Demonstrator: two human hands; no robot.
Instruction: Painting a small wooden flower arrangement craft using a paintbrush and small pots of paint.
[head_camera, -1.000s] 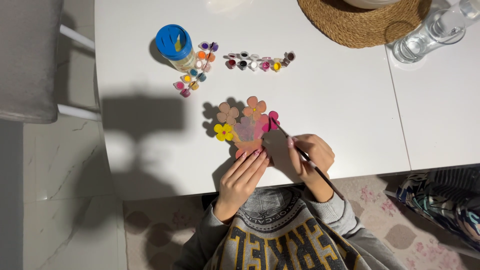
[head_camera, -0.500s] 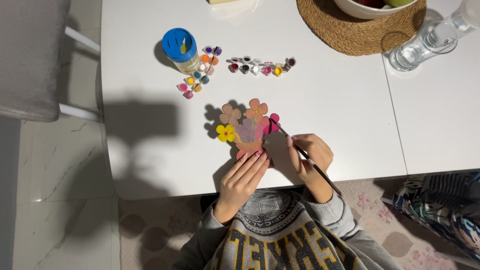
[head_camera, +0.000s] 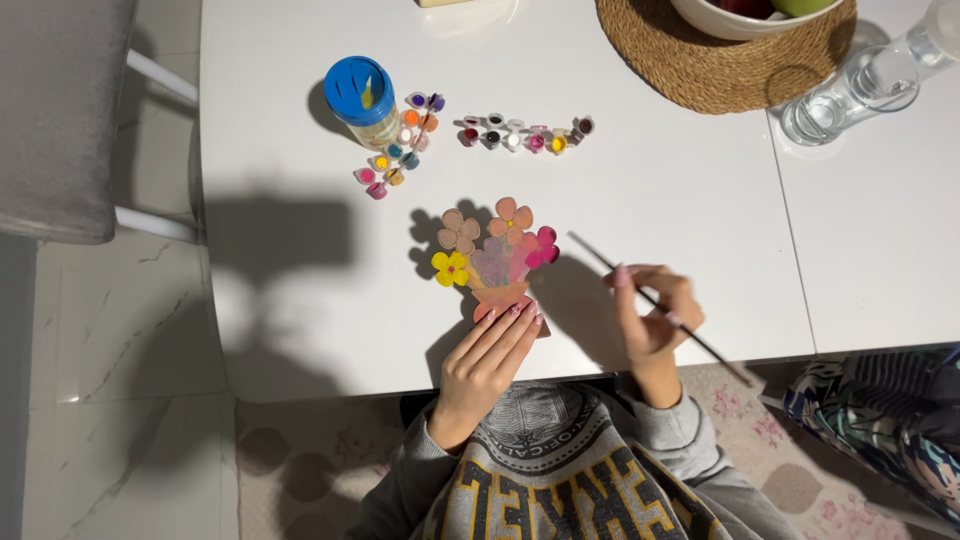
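Wooden flower cutout (head_camera: 495, 258), mid-frame: my left hand (head_camera: 487, 365) pinned it flat-fingered; my right hand (head_camera: 655, 315) pinched the paintbrush (head_camera: 655, 300), lifted right of it.

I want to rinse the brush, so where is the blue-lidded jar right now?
In the head view the blue-lidded jar stands at the upper left of the white table, touching the left cluster of small paint pots.

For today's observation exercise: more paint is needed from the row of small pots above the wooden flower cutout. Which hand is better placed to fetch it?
Probably the right hand: it holds the paintbrush, tip lifted clear of the flower cutout, with bare table toward the paint pots. The left hand lies on the cutout's base.
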